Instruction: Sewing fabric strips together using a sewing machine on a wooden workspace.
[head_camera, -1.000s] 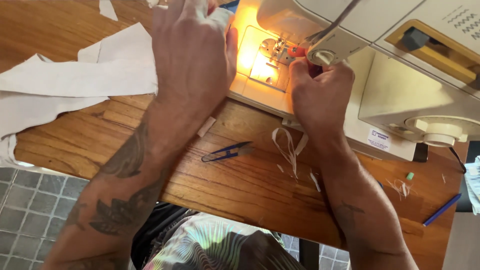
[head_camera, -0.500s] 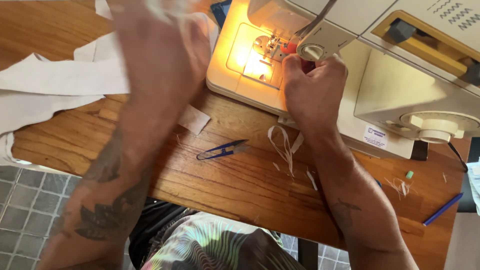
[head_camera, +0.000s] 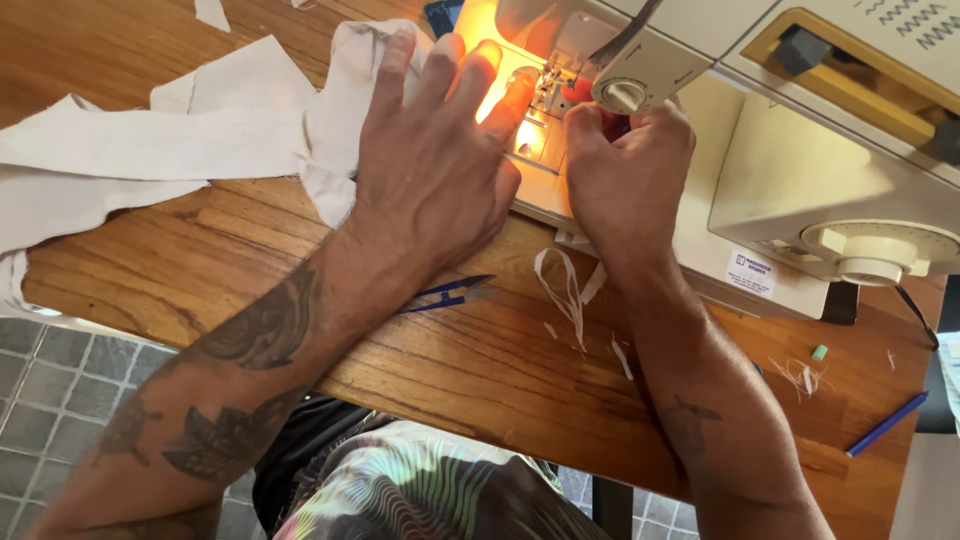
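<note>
A cream sewing machine (head_camera: 760, 190) stands on a wooden table (head_camera: 470, 370), its lamp lighting the needle area. My left hand (head_camera: 430, 170) lies flat with spread fingers on white cloth (head_camera: 330, 110) at the machine's bed, fingertips close to the lit presser foot. My right hand (head_camera: 625, 175) is curled at the needle, fingers pinched around something small with a red part showing; what it grips is hidden. More white cloth pieces (head_camera: 130, 150) trail off to the left.
Small blue thread snips (head_camera: 450, 293) lie on the table below my left wrist. White fabric scraps (head_camera: 570, 290) lie by the machine's front. A blue pen (head_camera: 885, 425) lies at the right edge. Grey floor tiles (head_camera: 50, 390) show below the table.
My left hand has come down from above the cloth and now presses flat on it beside the needle. My right hand stays at the needle.
</note>
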